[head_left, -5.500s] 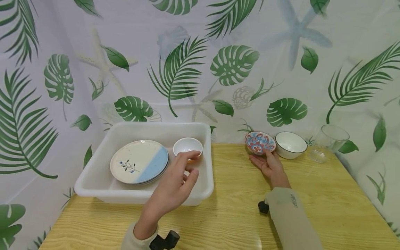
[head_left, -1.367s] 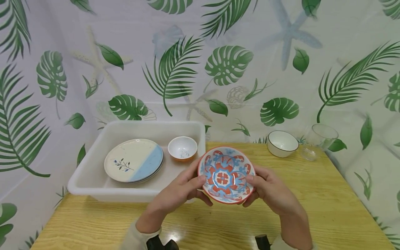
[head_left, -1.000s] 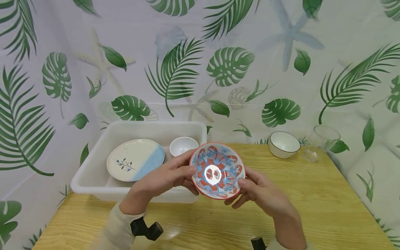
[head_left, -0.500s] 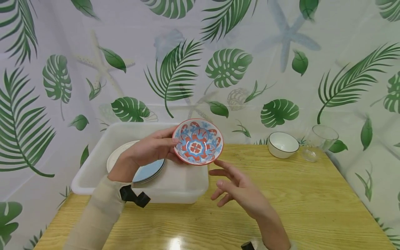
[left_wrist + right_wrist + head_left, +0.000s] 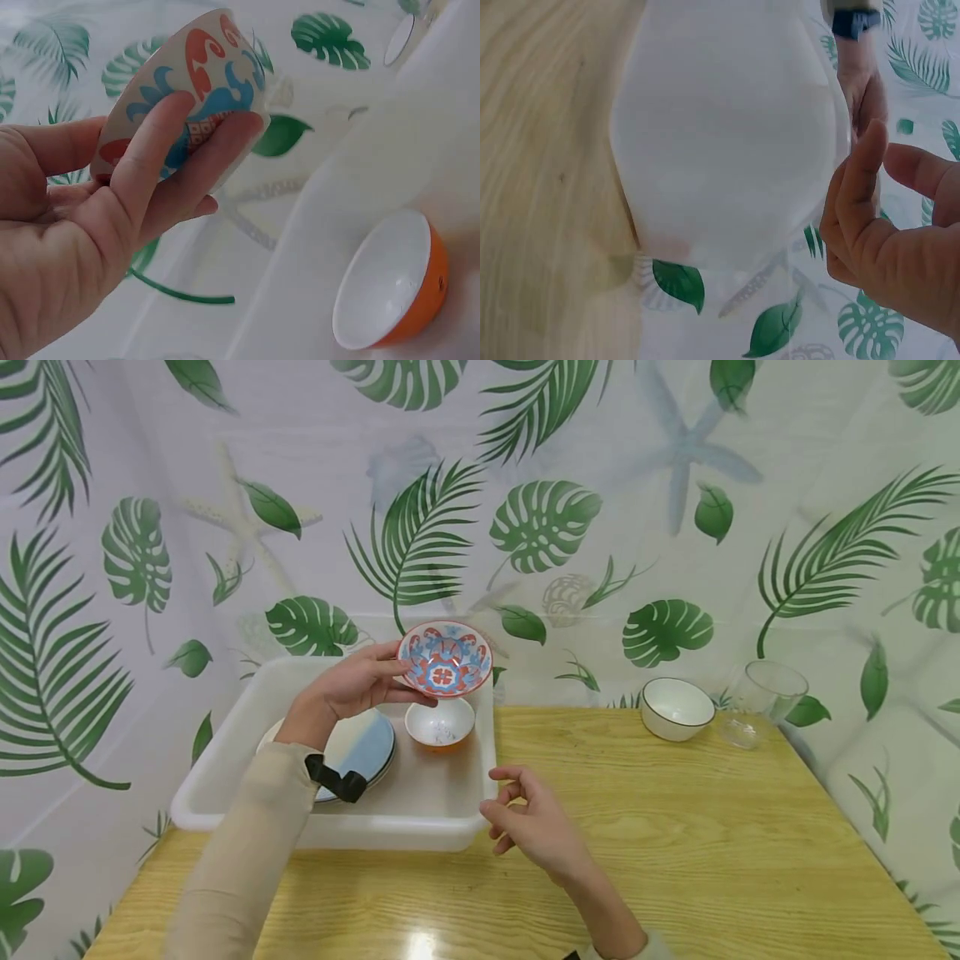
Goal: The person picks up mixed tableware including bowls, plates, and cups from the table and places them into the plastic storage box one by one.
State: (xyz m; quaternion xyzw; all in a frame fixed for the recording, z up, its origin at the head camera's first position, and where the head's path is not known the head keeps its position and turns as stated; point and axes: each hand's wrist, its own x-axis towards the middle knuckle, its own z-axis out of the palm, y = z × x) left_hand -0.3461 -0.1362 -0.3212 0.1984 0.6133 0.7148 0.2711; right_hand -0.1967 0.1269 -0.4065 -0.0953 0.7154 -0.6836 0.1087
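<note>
A red and blue patterned bowl [image 5: 446, 658] is tilted above the back of a white plastic tub [image 5: 390, 837]. My left hand [image 5: 358, 683] grips it by its left side, thumb at the rim and fingers under the base, as the left wrist view shows on the bowl's outside [image 5: 217, 60]. Below it, a small bowl, white inside and orange outside [image 5: 440, 724], stands in the tub. Stacked plates [image 5: 367, 743] lie to its left, partly hidden by my left wrist. My right hand [image 5: 536, 827] holds nothing, fingers loosely bent beside the tub's right front corner.
A white bowl with a dark rim [image 5: 677, 710] and a clear glass [image 5: 765, 702] stand at the right back of the wooden table [image 5: 712, 843]. Behind the table hangs a leaf-patterned cloth [image 5: 555, 602].
The patterned bowl was picked up by my right hand beside the white bowl, then held in both hands. My right hand has let go, and my left has carried it left over the tub.
</note>
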